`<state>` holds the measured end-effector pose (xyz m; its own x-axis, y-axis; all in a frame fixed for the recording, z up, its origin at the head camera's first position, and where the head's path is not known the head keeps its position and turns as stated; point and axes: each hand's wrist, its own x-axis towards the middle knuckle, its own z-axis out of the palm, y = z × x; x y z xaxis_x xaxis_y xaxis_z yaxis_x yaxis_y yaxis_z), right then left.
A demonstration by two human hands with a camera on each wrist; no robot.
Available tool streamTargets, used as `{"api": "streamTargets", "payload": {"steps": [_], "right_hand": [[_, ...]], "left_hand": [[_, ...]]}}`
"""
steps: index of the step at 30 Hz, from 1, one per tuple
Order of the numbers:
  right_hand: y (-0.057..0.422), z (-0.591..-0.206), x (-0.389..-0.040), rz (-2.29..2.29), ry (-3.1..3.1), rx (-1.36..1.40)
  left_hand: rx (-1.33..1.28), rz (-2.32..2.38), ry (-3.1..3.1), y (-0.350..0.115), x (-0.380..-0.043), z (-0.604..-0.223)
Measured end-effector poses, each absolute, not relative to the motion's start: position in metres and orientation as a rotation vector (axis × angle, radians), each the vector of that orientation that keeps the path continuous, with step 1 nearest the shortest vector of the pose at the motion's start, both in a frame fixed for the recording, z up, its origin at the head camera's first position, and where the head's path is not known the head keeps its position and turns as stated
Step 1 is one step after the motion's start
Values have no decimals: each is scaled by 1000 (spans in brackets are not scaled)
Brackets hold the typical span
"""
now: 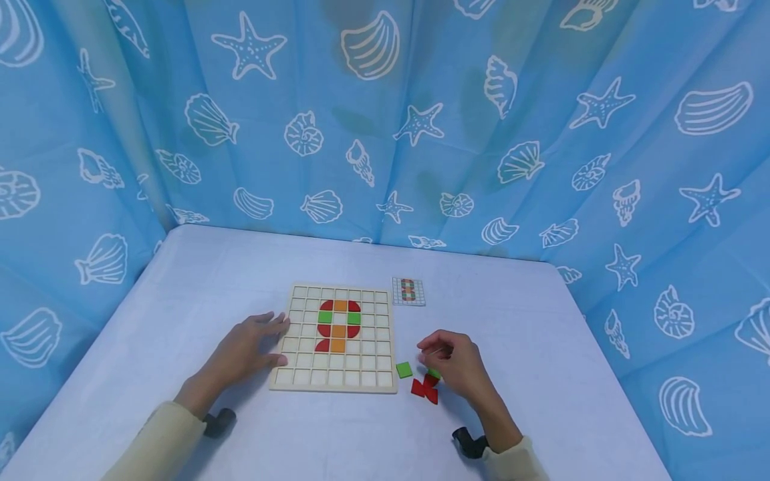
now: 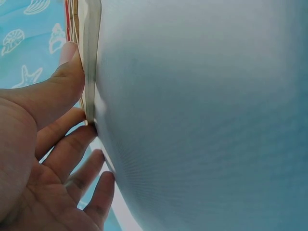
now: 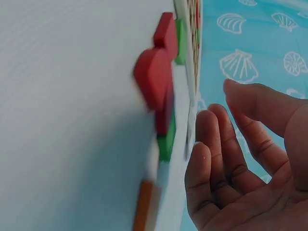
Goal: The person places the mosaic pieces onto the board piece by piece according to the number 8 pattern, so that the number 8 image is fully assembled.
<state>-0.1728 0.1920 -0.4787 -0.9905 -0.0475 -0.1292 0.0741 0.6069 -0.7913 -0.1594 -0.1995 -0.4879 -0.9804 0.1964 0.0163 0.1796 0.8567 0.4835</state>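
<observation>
A pale wooden grid board (image 1: 301,379) lies flat on the table. Red, green and orange tiles fill part of its grid, among them an orange tile (image 1: 338,345) at the lower end of the pattern. My left hand (image 1: 246,347) rests at the board's left edge, thumb and fingertips touching it. Right of the board, my right hand (image 1: 458,361) hovers above loose tiles with fingers loosely bent and nothing visible between them. Beneath it are red tiles (image 1: 431,395) and a partly covered green tile (image 3: 166,144). Another green tile (image 1: 404,369) lies beside the board.
A small pattern card (image 1: 409,292) showing a coloured grid lies beyond the board's upper right corner. An orange-brown piece (image 3: 144,207) appears low in the right wrist view. Behind the white table (image 1: 511,287) hangs a blue curtain (image 1: 385,133) with shell prints.
</observation>
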Motion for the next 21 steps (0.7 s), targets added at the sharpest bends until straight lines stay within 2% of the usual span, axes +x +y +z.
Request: {"api": "streamTargets", "payload": {"steps": [7,21], "right_hand": [[206,-483,-165,-1224,2668,65],[206,-487,-168,-1013,2766,-39]], "left_hand": [[317,769,2987,-199,-158,-487],[309,739,2996,-199,-160,-489]]}}
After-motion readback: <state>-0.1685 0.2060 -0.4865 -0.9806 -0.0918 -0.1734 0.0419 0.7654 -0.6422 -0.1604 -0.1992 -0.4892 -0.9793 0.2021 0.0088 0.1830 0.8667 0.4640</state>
